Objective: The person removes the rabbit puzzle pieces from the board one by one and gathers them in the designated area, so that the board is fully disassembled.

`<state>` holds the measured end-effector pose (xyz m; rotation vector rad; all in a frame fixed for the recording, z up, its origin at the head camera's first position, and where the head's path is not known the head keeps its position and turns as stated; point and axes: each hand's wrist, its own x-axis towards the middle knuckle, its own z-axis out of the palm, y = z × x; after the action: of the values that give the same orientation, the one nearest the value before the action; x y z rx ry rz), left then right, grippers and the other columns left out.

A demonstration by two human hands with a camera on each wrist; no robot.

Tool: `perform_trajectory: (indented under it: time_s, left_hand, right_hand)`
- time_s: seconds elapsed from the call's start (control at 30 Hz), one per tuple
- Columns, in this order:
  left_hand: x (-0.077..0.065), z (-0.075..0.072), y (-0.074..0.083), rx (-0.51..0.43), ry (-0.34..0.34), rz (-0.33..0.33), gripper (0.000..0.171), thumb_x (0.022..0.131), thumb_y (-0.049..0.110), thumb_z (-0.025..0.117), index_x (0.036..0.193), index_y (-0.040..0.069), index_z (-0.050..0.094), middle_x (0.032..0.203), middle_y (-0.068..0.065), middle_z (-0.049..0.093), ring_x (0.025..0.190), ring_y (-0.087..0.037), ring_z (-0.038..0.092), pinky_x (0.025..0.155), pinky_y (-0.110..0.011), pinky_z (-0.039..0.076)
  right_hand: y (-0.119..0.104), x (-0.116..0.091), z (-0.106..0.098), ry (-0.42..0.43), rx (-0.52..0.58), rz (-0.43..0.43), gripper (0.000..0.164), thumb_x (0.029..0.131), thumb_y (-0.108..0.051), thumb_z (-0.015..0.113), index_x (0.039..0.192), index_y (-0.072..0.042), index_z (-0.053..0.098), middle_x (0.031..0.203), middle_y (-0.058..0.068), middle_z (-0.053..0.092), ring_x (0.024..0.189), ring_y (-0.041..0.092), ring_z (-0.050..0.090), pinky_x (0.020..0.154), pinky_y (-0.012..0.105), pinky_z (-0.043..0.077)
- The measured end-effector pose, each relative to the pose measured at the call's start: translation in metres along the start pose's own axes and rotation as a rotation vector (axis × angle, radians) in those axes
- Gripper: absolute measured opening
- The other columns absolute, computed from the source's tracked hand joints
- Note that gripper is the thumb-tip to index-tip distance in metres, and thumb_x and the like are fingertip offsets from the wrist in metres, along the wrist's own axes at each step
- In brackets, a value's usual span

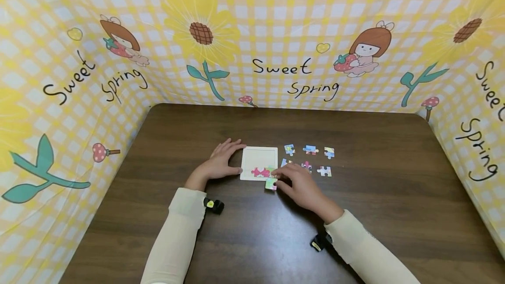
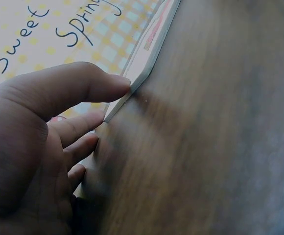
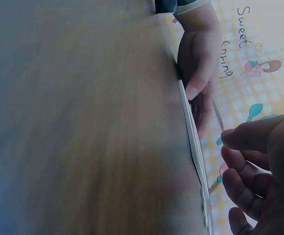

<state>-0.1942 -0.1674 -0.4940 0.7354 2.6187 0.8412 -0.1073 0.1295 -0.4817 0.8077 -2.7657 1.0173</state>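
A white square puzzle tray [image 1: 258, 158] lies on the table, with pink and green jigsaw pieces [image 1: 260, 172] fitted along its near side. At its left edge rests my left hand [image 1: 218, 161], thumb at the near corner and straight fingers toward the far one. The left wrist view shows the thumb [image 2: 107, 87] touching the tray's side. My right hand [image 1: 298, 183] pinches a green puzzle piece [image 1: 270, 184] over the tray's near right corner. Seen edge-on in the right wrist view, that piece [image 3: 218, 115] stands tilted between thumb and finger.
Several loose puzzle pieces lie right of the tray, among them a blue one [image 1: 311, 149] and a pale one [image 1: 325, 171]; the right hand partly covers some. The dark wooden table [image 1: 177, 130] is bordered by a yellow checked cloth [image 1: 276, 21] at the back and sides.
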Motion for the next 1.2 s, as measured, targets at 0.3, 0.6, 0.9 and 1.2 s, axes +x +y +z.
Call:
perform_trajectory:
  time_s: [0.3, 0.6, 0.9, 1.2]
  left_hand:
    - [-0.001, 0.0, 0.001, -0.009, 0.007, 0.018, 0.076, 0.086, 0.036, 0.071, 0.15, 0.018, 0.037, 0.161, -0.006, 0.021, 0.148, -0.031, 0.003, 0.116, -0.052, -0.001]
    - [-0.001, 0.001, 0.0, -0.005, 0.012, 0.014, 0.075, 0.086, 0.036, 0.071, 0.151, 0.02, 0.036, 0.161, -0.004, 0.02, 0.148, -0.031, 0.003, 0.116, -0.052, -0.002]
    - [0.0, 0.001, -0.001, 0.002, 0.013, 0.012, 0.075, 0.086, 0.037, 0.071, 0.151, 0.021, 0.036, 0.161, -0.003, 0.02, 0.148, -0.03, 0.003, 0.116, -0.051, -0.001]
    - [0.001, 0.002, -0.002, -0.024, 0.009, 0.001, 0.076, 0.086, 0.035, 0.071, 0.151, 0.021, 0.036, 0.161, -0.002, 0.02, 0.148, -0.029, 0.001, 0.116, -0.052, -0.002]
  right_hand:
    - [0.011, -0.019, -0.017, -0.034, -0.057, 0.009, 0.02, 0.089, -0.017, 0.073, 0.107, -0.023, 0.072, 0.096, -0.011, 0.062, 0.087, 0.01, 0.056, 0.073, 0.035, 0.037]
    - [0.019, -0.021, -0.021, -0.081, -0.037, 0.008, 0.021, 0.089, -0.012, 0.072, 0.109, -0.016, 0.072, 0.104, -0.004, 0.065, 0.092, 0.013, 0.058, 0.08, 0.038, 0.048]
    - [0.02, -0.02, -0.022, -0.121, -0.014, 0.019, 0.02, 0.09, -0.01, 0.07, 0.109, -0.014, 0.071, 0.107, -0.002, 0.065, 0.095, 0.014, 0.059, 0.083, 0.038, 0.049]
    - [0.025, -0.02, -0.019, -0.123, -0.048, 0.011, 0.02, 0.09, -0.011, 0.069, 0.109, -0.017, 0.071, 0.102, -0.004, 0.063, 0.092, 0.013, 0.056, 0.083, 0.037, 0.046]
